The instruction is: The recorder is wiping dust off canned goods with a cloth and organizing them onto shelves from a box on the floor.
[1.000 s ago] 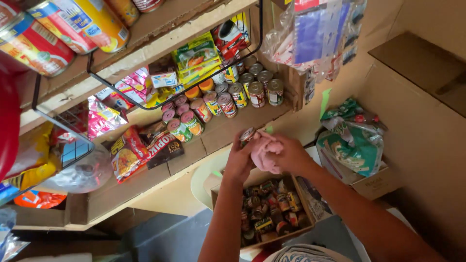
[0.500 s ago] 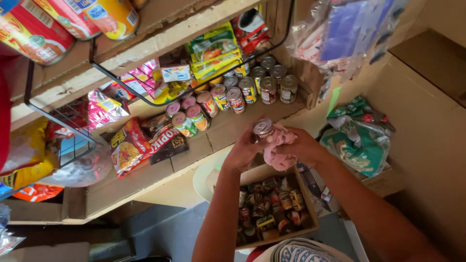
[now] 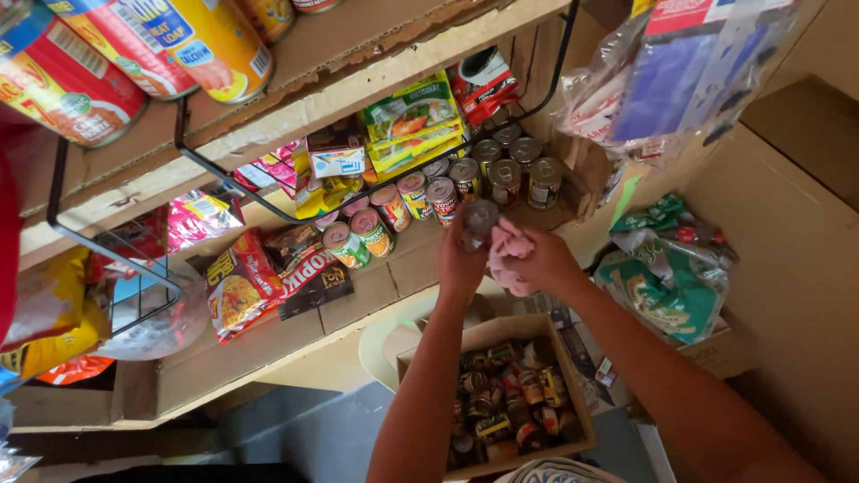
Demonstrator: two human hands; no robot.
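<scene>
We hold a small tin can upright in our left hand, fingers wrapped round its side, just before the wooden shelf. Our right hand clenches a soft pink cloth against it — rigid, smooth, likely slippery, best gripped round the wall.

A small shop: wooden shelves stocked with canned goods and snack packets

I see a shiny metal can at frame centre, w/ a soft matt pink cloth beside it. Shelf is rough, bare wood. Box at btm centre is matt brown cardboard. Glossy plastic packets centre-left.
</scene>
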